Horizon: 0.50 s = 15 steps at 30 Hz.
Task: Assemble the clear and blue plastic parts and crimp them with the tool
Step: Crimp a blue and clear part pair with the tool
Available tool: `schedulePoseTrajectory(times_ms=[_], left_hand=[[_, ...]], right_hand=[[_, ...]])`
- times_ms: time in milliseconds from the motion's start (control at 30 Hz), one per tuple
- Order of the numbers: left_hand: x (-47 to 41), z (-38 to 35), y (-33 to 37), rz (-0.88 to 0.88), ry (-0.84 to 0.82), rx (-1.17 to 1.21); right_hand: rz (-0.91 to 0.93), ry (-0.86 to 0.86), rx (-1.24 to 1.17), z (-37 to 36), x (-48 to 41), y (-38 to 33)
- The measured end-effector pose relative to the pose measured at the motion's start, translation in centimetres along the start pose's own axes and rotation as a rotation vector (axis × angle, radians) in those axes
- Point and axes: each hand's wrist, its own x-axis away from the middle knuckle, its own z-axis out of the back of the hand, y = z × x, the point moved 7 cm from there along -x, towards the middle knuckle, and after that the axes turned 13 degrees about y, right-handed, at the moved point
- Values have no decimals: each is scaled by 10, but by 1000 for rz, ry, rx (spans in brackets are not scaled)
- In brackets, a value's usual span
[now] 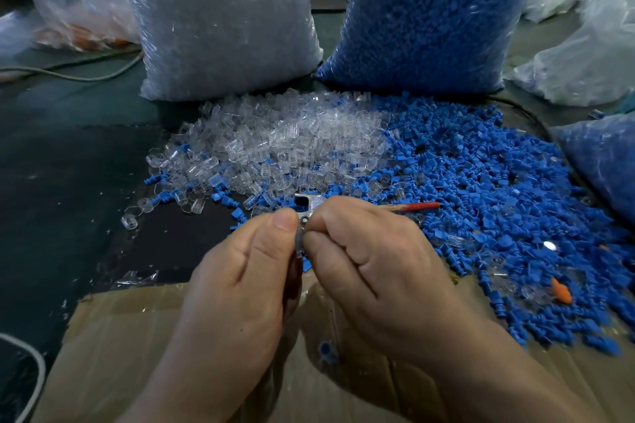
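Note:
My left hand (237, 288) and my right hand (371, 271) meet at the centre, above a cardboard box. Thumbs and fingertips of both pinch one small clear plastic part (298, 240). A bit of a blue plastic part (306, 264) shows just under it, between the hands. The crimp tool lies right behind my fingertips, its metal head (307, 203) on the table and its red handle (417, 206) pointing right. Whether my right hand touches the tool I cannot tell. Beyond it spread a heap of loose clear parts (292, 144) and a heap of loose blue parts (481, 182).
A tall bag of clear parts (220, 21) and a tall bag of blue parts (433, 14) stand behind the heaps. The open cardboard box (130, 347) lies under my hands, with one blue-and-clear piece (328, 352) inside. More plastic bags sit at the left and right edges. A cable (79, 74) crosses the left.

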Motion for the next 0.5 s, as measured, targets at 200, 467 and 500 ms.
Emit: schedulePoseTrajectory(times_ms=[200,467,500], left_hand=[[1,4,5,-116,13,-92],[6,0,28,-544,9,-431],[6,1,30,-582,2,-474]], right_hand=[[-45,46,-67,2,-1,-1],[-522,-50,-438,-12,9,17],[-631,-105,-517,-17,12,19]])
